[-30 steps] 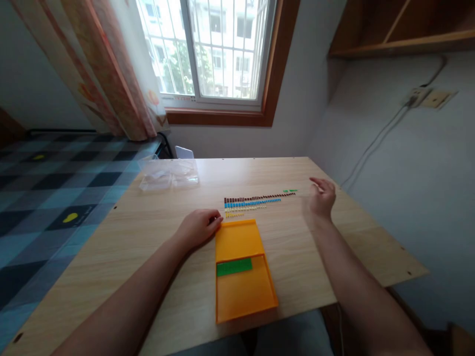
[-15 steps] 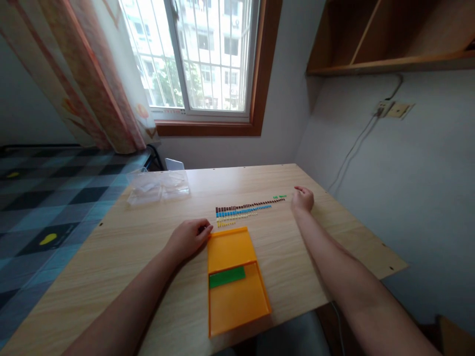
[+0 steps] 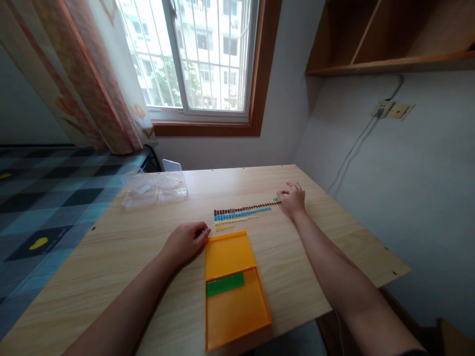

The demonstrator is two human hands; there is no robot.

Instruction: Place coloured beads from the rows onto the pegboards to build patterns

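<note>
My right hand point(image 3: 293, 199) reaches over small green pieces point(image 3: 275, 199) at the far end of the rows, its fingers spread and partly covering them. Beside it run long rows of tiny pieces: a dark brown row point(image 3: 243, 208), a blue row point(image 3: 241, 214), a pale cream row point(image 3: 237, 220) and a short yellow row point(image 3: 224, 228). My left hand point(image 3: 190, 241) rests on the table with curled fingers, at the upper left corner of an orange tray point(image 3: 237, 321). Whether anything is in those fingers is hidden. A green strip point(image 3: 225, 284) lies inside the tray.
Clear plastic boxes point(image 3: 154, 190) stand at the table's back left. A bed with a checked cover point(image 3: 55, 198) borders the left side. Ahead are a window and curtain point(image 3: 107, 99); a wooden shelf point(image 3: 393, 63) hangs above the right wall's socket point(image 3: 399, 110).
My right hand has moved left onto the green pieces, and its fingers have spread. My left hand stays beside the tray. The whole view has shifted slightly.
</note>
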